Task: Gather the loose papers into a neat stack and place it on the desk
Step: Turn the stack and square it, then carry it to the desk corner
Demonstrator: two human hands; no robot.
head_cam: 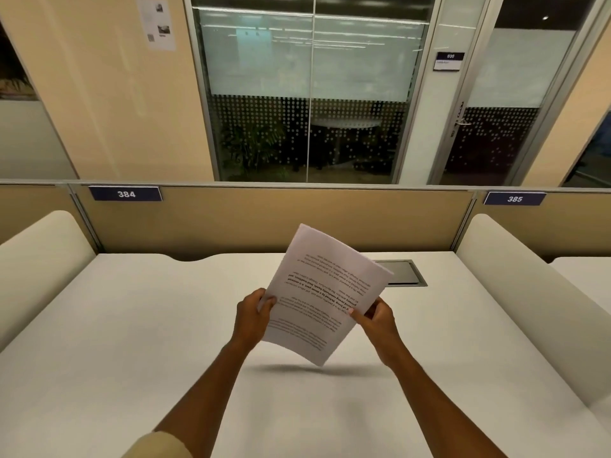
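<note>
Both forearms reach in from the bottom edge. Left hand [253,314] and right hand [377,317] each have a grip clamped on the papers [325,292], on opposite side edges. Sheets look gathered into one stack, held tilted in the air above the bench [132,325], not touching it. Judged left: square up, lay down. No loose sheets visible on bench.

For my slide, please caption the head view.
Both hands, left and right, hold the papers above the desk.
</note>
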